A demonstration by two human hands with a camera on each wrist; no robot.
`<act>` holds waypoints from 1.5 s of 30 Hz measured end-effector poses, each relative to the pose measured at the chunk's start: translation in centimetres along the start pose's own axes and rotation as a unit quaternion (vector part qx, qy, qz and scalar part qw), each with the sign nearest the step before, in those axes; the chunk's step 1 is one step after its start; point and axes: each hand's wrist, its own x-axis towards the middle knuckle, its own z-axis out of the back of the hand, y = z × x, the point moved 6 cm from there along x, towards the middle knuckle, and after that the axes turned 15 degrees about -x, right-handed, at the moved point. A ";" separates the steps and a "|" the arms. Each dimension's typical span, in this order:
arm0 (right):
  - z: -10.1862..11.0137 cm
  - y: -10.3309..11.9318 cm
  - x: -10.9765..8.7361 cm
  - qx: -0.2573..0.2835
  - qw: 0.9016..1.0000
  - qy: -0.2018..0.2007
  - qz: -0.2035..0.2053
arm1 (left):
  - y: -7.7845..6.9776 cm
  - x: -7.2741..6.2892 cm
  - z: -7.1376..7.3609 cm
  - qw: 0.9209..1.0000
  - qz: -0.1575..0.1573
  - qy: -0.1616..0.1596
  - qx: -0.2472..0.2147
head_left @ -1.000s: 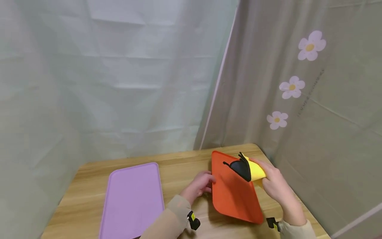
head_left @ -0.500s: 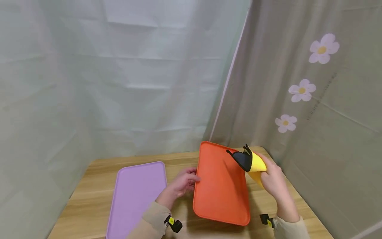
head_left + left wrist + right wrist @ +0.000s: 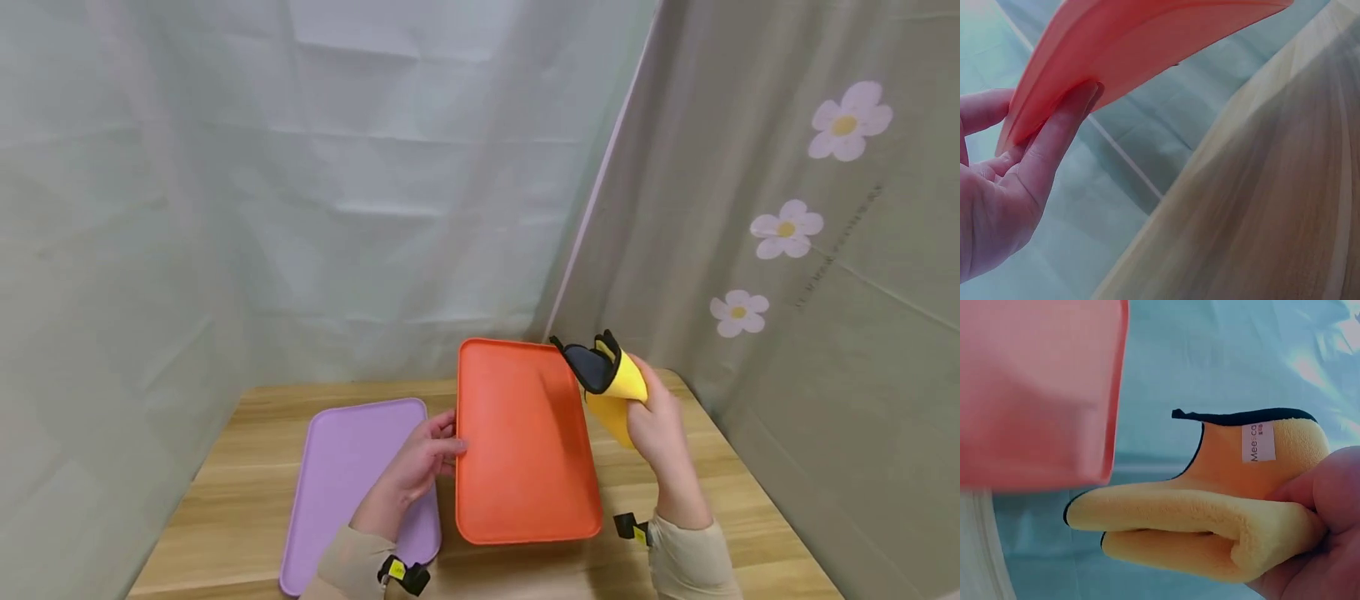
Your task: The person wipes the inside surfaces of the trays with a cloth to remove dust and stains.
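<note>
An orange-red rectangular tray (image 3: 525, 450) is raised off the table with its far end tipped up. My left hand (image 3: 412, 462) grips its left edge, thumb on the upper face; in the left wrist view a finger (image 3: 1063, 128) lies along the underside. To the right of the tray, my right hand (image 3: 662, 421) holds a folded towel (image 3: 628, 382), yellow and fluffy with black edging and a dark inner side. The towel's front corner overlaps the tray's upper right corner in the head view. In the right wrist view the towel (image 3: 1210, 512) shows a small white label.
A purple tray (image 3: 341, 467) lies on the wood-grain table (image 3: 225, 500) at left, partly behind my left forearm. Pale curtains (image 3: 375, 208) stand behind the table, and a flower-printed one (image 3: 862, 333) lines the right side.
Both hands have moved left and up with the orange tray and the towel. The tray has turned more squarely toward me, and the view has shifted slightly right.
</note>
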 end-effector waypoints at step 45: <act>-11.1 11.6 -3.4 -0.112 0.925 0.028 0.361 | -1.2 -1.5 -1.8 0.991 -0.091 0.044 0.087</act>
